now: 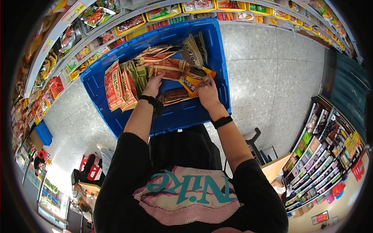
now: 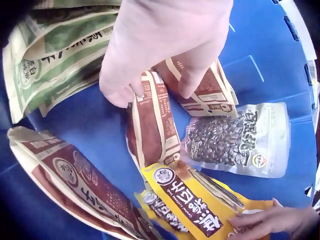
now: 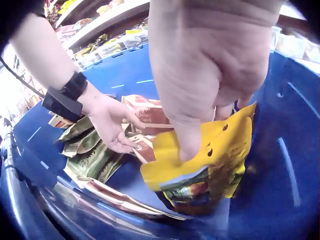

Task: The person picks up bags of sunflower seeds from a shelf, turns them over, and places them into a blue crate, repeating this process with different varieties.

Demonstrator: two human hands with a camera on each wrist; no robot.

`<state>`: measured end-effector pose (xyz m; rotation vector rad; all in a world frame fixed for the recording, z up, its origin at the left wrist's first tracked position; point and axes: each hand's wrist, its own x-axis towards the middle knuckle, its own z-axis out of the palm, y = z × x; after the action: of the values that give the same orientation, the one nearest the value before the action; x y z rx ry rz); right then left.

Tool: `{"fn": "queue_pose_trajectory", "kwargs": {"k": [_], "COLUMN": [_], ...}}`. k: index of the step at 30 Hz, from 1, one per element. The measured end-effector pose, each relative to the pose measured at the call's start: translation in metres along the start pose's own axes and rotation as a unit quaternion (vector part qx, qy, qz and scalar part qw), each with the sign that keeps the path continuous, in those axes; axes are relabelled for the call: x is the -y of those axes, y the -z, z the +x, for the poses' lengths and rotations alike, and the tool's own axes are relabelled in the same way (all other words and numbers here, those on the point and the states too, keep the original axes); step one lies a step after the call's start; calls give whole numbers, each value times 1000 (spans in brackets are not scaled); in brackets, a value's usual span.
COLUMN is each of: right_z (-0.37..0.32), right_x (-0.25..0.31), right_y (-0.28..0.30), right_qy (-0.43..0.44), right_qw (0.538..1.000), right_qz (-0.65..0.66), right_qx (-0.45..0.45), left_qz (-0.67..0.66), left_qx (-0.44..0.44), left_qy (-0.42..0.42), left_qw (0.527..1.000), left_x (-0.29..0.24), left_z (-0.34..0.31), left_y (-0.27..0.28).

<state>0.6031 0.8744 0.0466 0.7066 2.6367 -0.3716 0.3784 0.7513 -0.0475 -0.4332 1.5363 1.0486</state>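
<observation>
My right hand [image 1: 208, 93] pinches the top edge of a yellow bag of sunflower seeds [image 2: 187, 200], thumb on one face. This bag tilts inside the blue crate [image 1: 116, 123]. The left hand [image 1: 154, 84] reaches into the crate's middle, its fingers curled at the end of a brown seed bag [image 2: 152, 125]. Another brown bag [image 2: 212, 95] lies under that hand's other side. A clear bag of dark seeds [image 2: 225, 137] lies beside them. Green bags [image 2: 65, 55] stand left of the left hand, and a brown bag [image 2: 85, 185] leans nearer the front wall.
Red-and-cream bags [image 1: 114, 86] stand at the crate's left end. Grey pouches [image 1: 191, 50] lean in its far right corner. Shelves of packaged snacks [image 1: 159, 13] curve close behind the crate. Tiled floor [image 1: 264, 58] lies to the right, with another stocked shelf [image 1: 326, 151] beyond.
</observation>
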Motion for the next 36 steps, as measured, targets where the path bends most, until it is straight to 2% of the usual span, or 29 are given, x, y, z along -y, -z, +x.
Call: {"fn": "queue_pose_trajectory", "kwargs": {"k": [2, 6, 12, 15, 18, 24, 26, 28, 30, 36], "right_z": [0, 2, -10, -16, -28, -43, -47, -52, -57, -64], "right_x": [-2, -3, -1, -10, -14, -14, -13, -15, -19, -23], "right_y": [4, 12, 31, 35, 49, 58, 64, 71, 82, 104], "right_qy": [8, 22, 58, 91, 98, 78, 74, 66, 83, 77], "right_qw": [998, 997, 984, 974, 973, 982, 980, 979, 974, 971], "right_qz": [47, 56, 154, 193, 210, 165, 175, 184, 212, 226], "right_qx": [-37, -45, -73, -72, -9, 58, 56, 55, 13, 33], "left_qz": [20, 6, -3, 47, 54, 24, 11, 10, 7, 3], "left_qx": [-1, -3, -24, -30, -21, -71, -37, -42, -45, -28], "left_qy": [-4, -14, -16, -30, -33, -25, -19, -24, -29, -57], "left_qw": [1000, 1000, 1000, 998, 998, 997, 999, 999, 999, 998], "left_x": [-3, -5, -15, -23, -34, -51, -54, -60, -65, -96], "left_z": [-7, -13, -29, -32, -41, -50, -55, -55, -52, -59], "left_y": [-1, 3, 4, 8, 9, 12, 17, 21, 27, 29]}}
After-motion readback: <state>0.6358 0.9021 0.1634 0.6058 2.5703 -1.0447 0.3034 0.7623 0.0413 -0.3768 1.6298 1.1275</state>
